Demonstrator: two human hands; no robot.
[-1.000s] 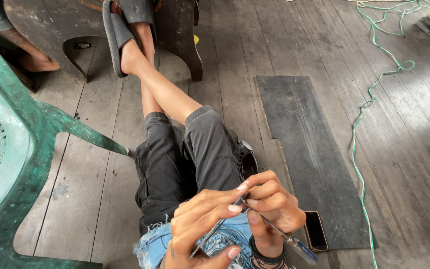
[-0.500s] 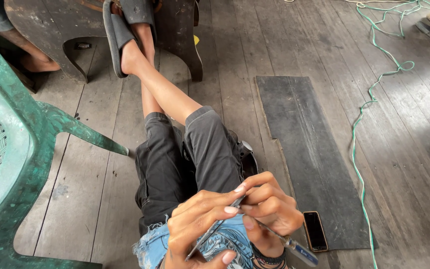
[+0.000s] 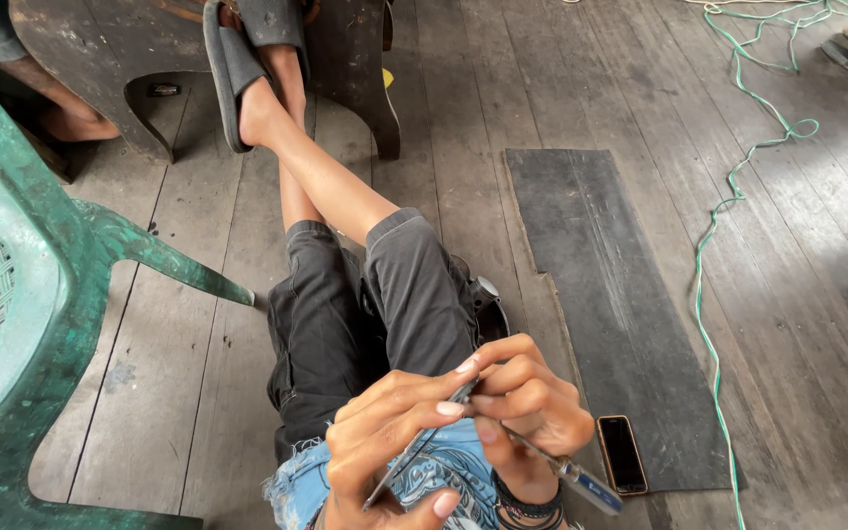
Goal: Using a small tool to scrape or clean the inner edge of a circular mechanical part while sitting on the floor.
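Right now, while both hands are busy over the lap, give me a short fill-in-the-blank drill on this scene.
1. The right hand grips a screwdriver with a ____ handle.
2. The phone lies on the edge of the dark ____ on the wooden floor.
3. The plastic chair to the person's left is ____ in colour.
4. The left hand holds a thin ____ piece.

Missing words: blue; mat; green; metal
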